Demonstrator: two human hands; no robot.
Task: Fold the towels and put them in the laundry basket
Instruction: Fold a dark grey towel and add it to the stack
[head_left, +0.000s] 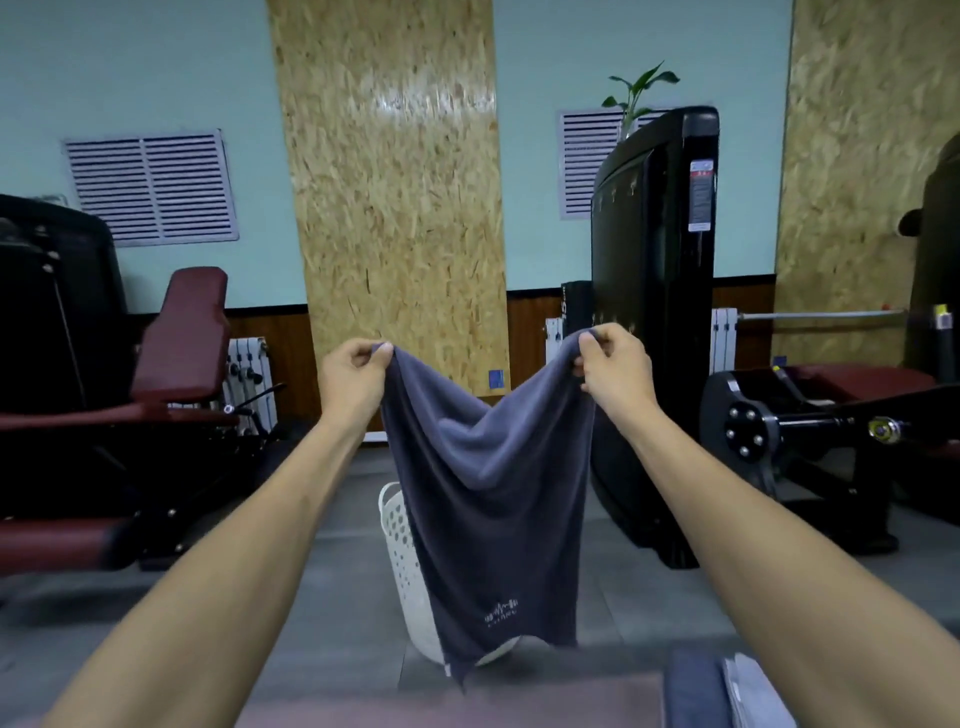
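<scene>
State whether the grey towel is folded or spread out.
Spread, not folded: the grey towel hangs open, sagging between the left hand and right hand pinching its top corners.

Grey towel (483, 499): dark blue-grey terry, held up in air by two top corners, top edge sagging in V between them, body hanging long and doubled, small pale logo near bottom, one bottom corner drooping lower than rest. Hangs directly in front of laundry basket (402, 551), covering most of it.

Laundry basket: white plastic, perforated wall, upright on floor, only left side and bit of bottom rim showing past towel. Contents hidden.

More folded towels (727, 691): right of basket, blurred.
</scene>
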